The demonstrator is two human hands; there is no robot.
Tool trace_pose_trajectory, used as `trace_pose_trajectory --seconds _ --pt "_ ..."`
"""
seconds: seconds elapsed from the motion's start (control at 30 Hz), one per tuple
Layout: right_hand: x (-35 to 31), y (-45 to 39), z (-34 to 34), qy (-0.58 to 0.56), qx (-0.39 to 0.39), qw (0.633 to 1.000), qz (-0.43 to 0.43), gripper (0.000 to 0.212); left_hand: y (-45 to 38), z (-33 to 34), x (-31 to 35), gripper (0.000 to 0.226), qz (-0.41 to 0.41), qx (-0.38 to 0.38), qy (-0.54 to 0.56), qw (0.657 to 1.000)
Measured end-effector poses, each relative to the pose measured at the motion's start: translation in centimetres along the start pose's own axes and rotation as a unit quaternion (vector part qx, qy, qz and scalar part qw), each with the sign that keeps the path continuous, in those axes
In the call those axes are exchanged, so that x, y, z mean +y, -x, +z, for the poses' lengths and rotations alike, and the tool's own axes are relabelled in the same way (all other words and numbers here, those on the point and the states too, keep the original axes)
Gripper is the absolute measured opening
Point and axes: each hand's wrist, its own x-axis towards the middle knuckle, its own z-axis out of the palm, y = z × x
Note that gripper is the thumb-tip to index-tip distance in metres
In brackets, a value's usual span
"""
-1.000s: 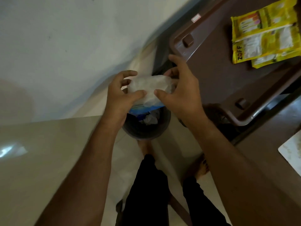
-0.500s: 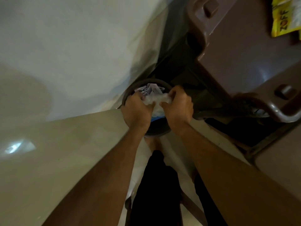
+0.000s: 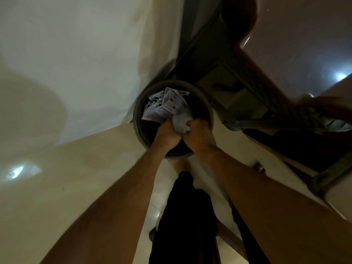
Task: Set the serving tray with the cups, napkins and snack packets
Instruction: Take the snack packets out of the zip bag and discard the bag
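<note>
Head view, looking straight down: a person bends over a round dark bin (image 3: 140, 103) on the pale tiled floor (image 3: 66, 187), both arms reaching from the six o'clock edge of the frame to its centre. The left hand (image 3: 167, 132) and right hand (image 3: 199, 133) meet just inside the bin's near rim, fingers of each curled tight around the same crumpled white wad (image 3: 181, 119), which looks like a napkin or a soft packet; which of the two cannot be told. The wad sits within the bin's mouth, touching crumpled printed paper (image 3: 164, 102) that fills the far half of the bin toward twelve o'clock. The near half of the bin's inside is dark, and its contents cannot be made out.

At nine to eleven o'clock a light wall (image 3: 76, 54) meets the floor just beside the bin's left rim. From one to three o'clock the rounded corner of a brown table (image 3: 304, 44) overhangs, with its dark underframe (image 3: 247, 88) running close by the bin's right rim. The person's dark trouser legs (image 3: 182, 225) and a bare foot (image 3: 179, 165) stand right behind the bin at six o'clock. Open floor lies toward seven and eight o'clock.
</note>
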Motion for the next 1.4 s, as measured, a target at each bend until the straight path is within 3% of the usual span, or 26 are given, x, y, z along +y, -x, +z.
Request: trace_pose_trajectory --seconds 0.13,0.2,0.37,0.53,0.7,1.03,1.2,1.4 --pt "0.0 0.1 -1.2 -0.015 -0.002 1.0 -0.007 0.028 0.9 -0.3 0.8 0.052 -0.002 -0.002 -0.014 1.0" --pt "0.0 0.6 -2.1 -0.013 0.012 0.999 -0.035 0.037 1.5 -0.7 1.5 0.059 0.018 0.016 -0.034 0.999" --pt "0.2 1.8 -3.9 0.182 0.068 0.974 -0.117 0.062 4.2 -2.2 3.5 0.065 0.094 0.135 -0.226 0.96" --pt "0.0 4.7 -7.0 0.267 0.115 0.94 -0.176 0.063 7.6 -4.0 5.4 0.063 0.131 0.2 -0.252 0.938" --pt "-1.8 8.8 -10.3 0.26 0.149 0.925 -0.232 0.059 12.0 -5.5 7.4 0.062 0.156 0.242 -0.265 0.92" --pt "-3.8 15.0 -16.3 0.272 0.188 0.9 -0.284 0.073 20.6 -9.3 11.8 0.063 0.188 0.34 -0.246 0.888" --pt "-3.0 16.7 -20.0 0.236 0.253 0.896 -0.278 0.057 22.0 -9.6 15.1 0.059 0.206 0.351 -0.249 0.879" --pt "0.2 16.5 -24.4 0.221 0.313 0.895 -0.226 0.06 21.6 -8.6 20.4 0.06 0.253 0.345 -0.251 0.868"
